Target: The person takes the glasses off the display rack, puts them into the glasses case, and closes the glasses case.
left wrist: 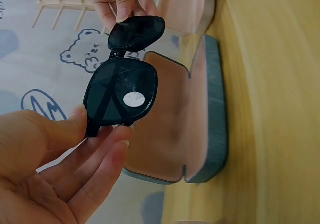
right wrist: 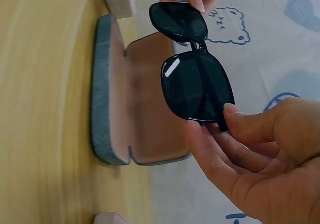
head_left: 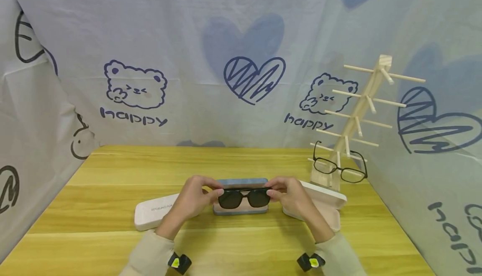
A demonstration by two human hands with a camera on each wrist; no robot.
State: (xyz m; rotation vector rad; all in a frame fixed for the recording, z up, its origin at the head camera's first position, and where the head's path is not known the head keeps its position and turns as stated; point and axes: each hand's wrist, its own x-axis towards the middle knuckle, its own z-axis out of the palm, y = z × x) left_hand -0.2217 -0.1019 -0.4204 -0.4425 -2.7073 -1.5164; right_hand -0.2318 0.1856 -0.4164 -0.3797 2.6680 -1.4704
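Dark sunglasses with black frames are held level between both hands, lenses facing me. My left hand pinches their left end between thumb and fingers. At the opposite end, my right hand pinches the frame the same way. The temples look folded behind the lenses in the wrist views. Just beyond the sunglasses lies an open blue-grey glasses case with a pinkish-tan lining; in the head view the sunglasses overlap it, and both wrist views show its inside bare.
A closed white glasses case lies left, partly behind the left forearm. An open white case sits right, partly behind the right hand. Behind it, a wooden display stand with pegs carries black-framed eyeglasses. Printed cloth hangs around the wooden table.
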